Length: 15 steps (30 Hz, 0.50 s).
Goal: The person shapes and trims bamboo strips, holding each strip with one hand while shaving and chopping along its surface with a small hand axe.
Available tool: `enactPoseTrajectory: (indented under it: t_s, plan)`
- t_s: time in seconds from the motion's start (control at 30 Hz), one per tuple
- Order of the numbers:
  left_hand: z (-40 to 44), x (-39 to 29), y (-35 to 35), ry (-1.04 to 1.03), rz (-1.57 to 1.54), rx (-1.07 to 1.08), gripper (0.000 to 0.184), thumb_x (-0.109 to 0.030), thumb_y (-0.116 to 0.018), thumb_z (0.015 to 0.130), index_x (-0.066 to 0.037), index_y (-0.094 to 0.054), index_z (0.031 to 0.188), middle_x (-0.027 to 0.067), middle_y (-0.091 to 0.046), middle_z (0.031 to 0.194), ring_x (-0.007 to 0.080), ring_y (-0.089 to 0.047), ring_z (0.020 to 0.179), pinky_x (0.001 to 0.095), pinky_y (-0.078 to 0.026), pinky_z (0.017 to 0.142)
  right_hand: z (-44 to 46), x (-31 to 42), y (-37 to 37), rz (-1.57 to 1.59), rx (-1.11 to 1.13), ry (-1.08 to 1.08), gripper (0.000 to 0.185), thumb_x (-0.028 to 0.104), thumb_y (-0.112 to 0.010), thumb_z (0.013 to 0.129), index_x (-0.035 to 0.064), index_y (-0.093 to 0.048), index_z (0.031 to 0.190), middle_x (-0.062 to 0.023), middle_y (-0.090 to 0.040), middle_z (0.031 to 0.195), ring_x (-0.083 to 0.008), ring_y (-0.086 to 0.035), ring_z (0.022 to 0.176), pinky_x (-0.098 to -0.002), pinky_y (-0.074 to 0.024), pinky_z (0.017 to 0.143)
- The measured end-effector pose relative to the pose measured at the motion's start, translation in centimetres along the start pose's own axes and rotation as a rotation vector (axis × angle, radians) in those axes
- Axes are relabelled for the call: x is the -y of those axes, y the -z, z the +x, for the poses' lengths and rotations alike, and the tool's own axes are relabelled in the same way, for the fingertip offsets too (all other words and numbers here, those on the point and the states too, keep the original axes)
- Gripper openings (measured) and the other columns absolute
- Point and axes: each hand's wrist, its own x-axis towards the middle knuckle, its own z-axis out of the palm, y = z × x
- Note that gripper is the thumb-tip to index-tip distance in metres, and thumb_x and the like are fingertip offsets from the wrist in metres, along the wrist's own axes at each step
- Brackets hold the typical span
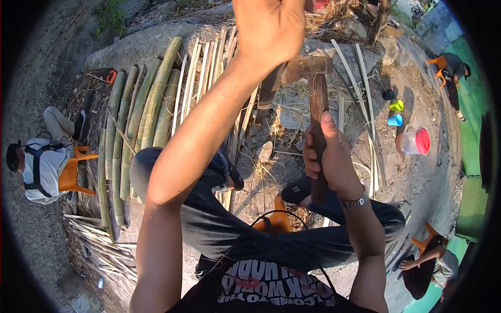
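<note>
Grips in the right hand [329, 151] a hammer [319, 104], fingers wrapped round the dark handle and thumb laid along the shaft toward the head [308, 68]. Points away from the body, above the ground [391, 177] in front of the lap. Looks stiff and tough, probably weighted toward that blocky end; cannot tell whether wood or rusted metal. Best held low on the handle for a full swing, or nearer the head for finer control; may turn slippery with sweat.

Reaches out with the left hand [269, 26], cut off by the top of the view; cannot tell whether wide or closed on anything. Shows, just past that wrist, a dark piece [270, 88] beside the hammer, too hidden to name or to judge as touching.

Farther out, toward the ground's left edge, find bamboo poles [160, 91], likely rigid, smooth and apt to roll; then pale strips [209, 60], likely light and springy, running toward the rock slab [135, 44] at the far edge. Toward the right edge, see a red-lidded jug [409, 142].
</note>
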Motion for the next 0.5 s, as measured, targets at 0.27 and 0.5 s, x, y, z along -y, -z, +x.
enactPoseTrajectory:
  t_s: [0.27,0.5]
  plan:
    - [0.0,0.6,0.4,-0.009,-0.080,-0.064,0.041,-0.038,-0.047,0.110,-0.005,-0.058,0.089,-0.0040,-0.049,0.072,0.0068,-0.045,0.066,0.0263,-0.042,0.062,-0.7,3.2,-0.4,0.023,0.091,0.399,0.074,0.077,-0.030,0.099,0.0061,-0.047,0.092,-0.0001,-0.046,0.063,-0.0086,-0.044,0.046,-0.0248,-0.0355,0.043]
    - [0.3,1.1,0.6,-0.030,0.046,-0.066,0.046,-0.042,-0.046,0.110,-0.006,-0.055,0.083,-0.0010,-0.053,0.072,0.0085,-0.047,0.066,0.0273,-0.041,0.062,1.0,0.1,-0.7,-0.224,0.195,-0.169,0.061,0.063,-0.045,0.103,0.0063,-0.050,0.081,0.0031,-0.045,0.060,-0.0051,-0.040,0.043,-0.0230,-0.0317,0.040]
